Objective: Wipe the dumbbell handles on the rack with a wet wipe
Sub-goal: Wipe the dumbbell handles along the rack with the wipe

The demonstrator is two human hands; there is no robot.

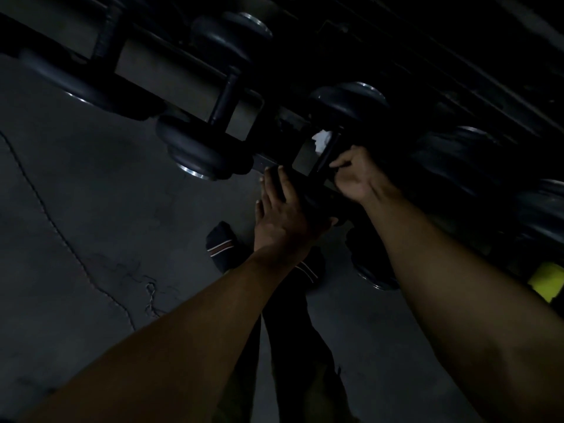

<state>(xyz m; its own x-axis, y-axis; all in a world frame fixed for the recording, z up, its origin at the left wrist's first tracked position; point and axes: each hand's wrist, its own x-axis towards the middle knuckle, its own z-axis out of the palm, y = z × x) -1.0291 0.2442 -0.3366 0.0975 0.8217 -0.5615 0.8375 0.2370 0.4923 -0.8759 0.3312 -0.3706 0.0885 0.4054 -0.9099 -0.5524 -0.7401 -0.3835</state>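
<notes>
Two hands work one dumbbell: left hand lies flat, fingers straight, on its near head; right hand grips the handle (wipe showing white beside it).

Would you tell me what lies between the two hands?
In the head view, the dark near head of the dumbbell lies between left hand and right hand.

A dark rack carries round-headed dumbbells laid across its rails, above a cracked grey floor.

Dumbbell heads matt rubber, shiny metal caps; floor rough, cracked.
</notes>
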